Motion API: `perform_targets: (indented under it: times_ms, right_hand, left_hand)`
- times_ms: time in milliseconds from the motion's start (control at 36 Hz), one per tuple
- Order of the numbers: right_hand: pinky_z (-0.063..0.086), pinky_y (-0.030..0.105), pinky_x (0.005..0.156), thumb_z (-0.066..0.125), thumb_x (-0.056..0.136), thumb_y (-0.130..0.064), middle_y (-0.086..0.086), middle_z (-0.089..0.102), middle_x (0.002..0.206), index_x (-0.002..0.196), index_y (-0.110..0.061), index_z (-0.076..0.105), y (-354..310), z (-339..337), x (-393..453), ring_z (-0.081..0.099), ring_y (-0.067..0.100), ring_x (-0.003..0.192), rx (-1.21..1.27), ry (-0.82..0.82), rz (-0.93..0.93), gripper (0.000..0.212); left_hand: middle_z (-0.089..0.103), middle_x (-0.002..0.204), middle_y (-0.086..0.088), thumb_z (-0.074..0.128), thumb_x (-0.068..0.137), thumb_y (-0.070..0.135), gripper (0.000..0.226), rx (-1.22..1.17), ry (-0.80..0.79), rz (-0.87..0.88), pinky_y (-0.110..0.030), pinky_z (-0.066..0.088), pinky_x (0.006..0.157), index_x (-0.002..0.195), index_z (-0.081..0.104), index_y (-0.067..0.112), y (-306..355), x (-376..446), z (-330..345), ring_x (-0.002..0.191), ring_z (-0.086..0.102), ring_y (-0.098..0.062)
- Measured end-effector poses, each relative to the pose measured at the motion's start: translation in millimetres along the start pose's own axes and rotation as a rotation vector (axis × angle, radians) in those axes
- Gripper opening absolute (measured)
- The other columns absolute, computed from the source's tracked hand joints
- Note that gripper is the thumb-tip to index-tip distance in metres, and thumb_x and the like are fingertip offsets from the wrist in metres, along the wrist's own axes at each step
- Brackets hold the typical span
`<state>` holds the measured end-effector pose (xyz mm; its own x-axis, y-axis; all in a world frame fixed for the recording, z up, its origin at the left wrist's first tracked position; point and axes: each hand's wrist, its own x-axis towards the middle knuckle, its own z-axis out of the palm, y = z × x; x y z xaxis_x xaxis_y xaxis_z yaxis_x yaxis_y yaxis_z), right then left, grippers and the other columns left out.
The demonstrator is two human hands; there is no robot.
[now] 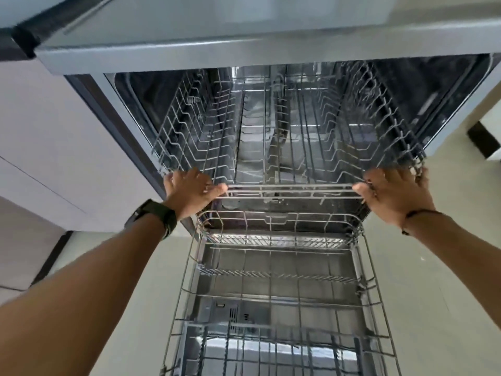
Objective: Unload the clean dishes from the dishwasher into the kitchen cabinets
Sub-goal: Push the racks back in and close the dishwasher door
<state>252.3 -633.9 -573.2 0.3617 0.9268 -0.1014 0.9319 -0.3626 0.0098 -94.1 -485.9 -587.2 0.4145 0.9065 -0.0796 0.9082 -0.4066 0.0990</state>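
The dishwasher (130, 115) stands open under the counter. Its wire upper rack (290, 189) sits mostly inside the tub and holds no dishes. My left hand (189, 189) grips the rack's front left corner, thumb lying along the front rail. My right hand (393, 191) grips the front right corner the same way, fingers curled over the wire. Below them the lower rack (276, 275) is pulled out over the lowered door (271, 313), and I see no dishes in it either.
The grey countertop edge (244, 50) overhangs the dishwasher. White cabinet fronts (54, 131) stand to the left. Pale floor tiles (433, 294) lie on both sides of the door. A dark furniture leg (482, 139) stands at the far right.
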Motion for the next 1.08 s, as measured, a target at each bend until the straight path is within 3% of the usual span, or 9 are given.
perform_targets:
  times_ms: [111,278,417,500,750,861,944,1028,1083]
  right_hand:
    - [0.0,0.055,0.115,0.018,0.092,-0.059,0.011,0.041,0.141,0.129,-0.026,0.045,-2,0,33,0.027,0.029,0.137,-0.035,0.014,0.006,0.056]
    - [0.003,0.058,0.112,0.017,0.09,-0.063,0.008,0.046,0.139,0.124,-0.029,0.047,-2,-8,77,0.031,0.029,0.136,-0.056,-0.035,0.014,0.056]
    - [0.006,0.06,0.111,0.025,0.092,-0.06,0.008,0.052,0.131,0.117,-0.026,0.049,-4,-5,81,0.035,0.031,0.132,-0.035,-0.006,-0.001,0.049]
    - [0.008,0.06,0.111,0.026,0.091,-0.059,0.008,0.054,0.127,0.116,-0.025,0.049,-5,-9,81,0.037,0.031,0.131,-0.031,-0.012,-0.005,0.048]
    - [0.006,0.061,0.111,0.022,0.089,-0.064,0.008,0.052,0.131,0.116,-0.025,0.048,-3,-6,83,0.037,0.032,0.132,-0.024,-0.042,-0.005,0.054]
    - [0.007,0.06,0.111,0.023,0.089,-0.065,0.008,0.05,0.134,0.115,-0.025,0.049,-2,-7,83,0.037,0.032,0.131,-0.019,-0.049,0.004,0.054]
    - [0.01,0.062,0.11,0.024,0.09,-0.065,0.008,0.046,0.138,0.12,-0.025,0.047,0,-5,83,0.036,0.033,0.132,-0.041,-0.036,-0.001,0.055]
    - [0.01,0.062,0.109,0.02,0.088,-0.066,0.007,0.034,0.148,0.131,-0.026,0.041,-2,-5,82,0.027,0.035,0.138,-0.051,-0.031,0.03,0.062]
    - [0.015,0.062,0.108,0.016,0.086,-0.066,0.009,0.032,0.149,0.133,-0.025,0.04,-6,-6,80,0.025,0.036,0.138,-0.067,-0.004,0.076,0.067]
  left_hand:
    - [0.046,0.135,-0.007,0.017,0.078,0.08,0.081,0.072,-0.085,-0.018,-0.046,0.019,0.107,0.122,0.055,0.025,-1,37,-6,0.128,0.035,-0.032]
    - [0.043,0.141,-0.007,0.016,0.076,0.077,0.082,0.059,-0.162,-0.037,-0.052,0.022,0.11,0.126,0.054,0.025,-9,83,-14,0.131,0.036,-0.034]
    - [0.057,0.112,-0.009,0.012,0.075,0.076,0.08,0.116,-0.059,0.023,-0.049,0.035,0.099,0.105,0.06,0.02,-15,88,-10,0.111,0.05,-0.036]
    - [0.059,0.107,-0.007,0.013,0.076,0.075,0.078,0.153,-0.025,0.03,-0.044,0.042,0.091,0.102,0.062,0.019,-14,88,-11,0.103,0.053,-0.036]
    - [0.058,0.11,-0.006,0.017,0.079,0.075,0.074,0.134,-0.052,0.009,-0.045,0.039,0.094,0.105,0.06,0.022,-11,85,-13,0.108,0.051,-0.035]
    - [0.05,0.087,-0.004,0.021,0.083,0.073,0.062,0.087,-0.047,0.002,-0.048,0.039,0.091,0.08,0.055,0.021,-8,82,-15,0.097,0.054,-0.036]
    - [0.052,0.101,-0.011,0.026,0.089,0.065,0.062,0.084,-0.039,-0.003,-0.044,0.035,0.093,0.095,0.059,0.013,-4,79,-18,0.103,0.051,-0.034]
    - [0.053,0.118,-0.014,0.014,0.075,0.082,0.076,0.028,-0.014,-0.026,-0.05,0.037,0.097,0.091,0.057,0.022,-4,73,-17,0.11,0.049,-0.037]
    - [0.044,0.132,-0.013,0.023,0.089,0.065,0.057,0.022,0.025,-0.047,-0.05,0.025,0.106,0.108,0.057,0.023,-1,66,-10,0.123,0.038,-0.036]
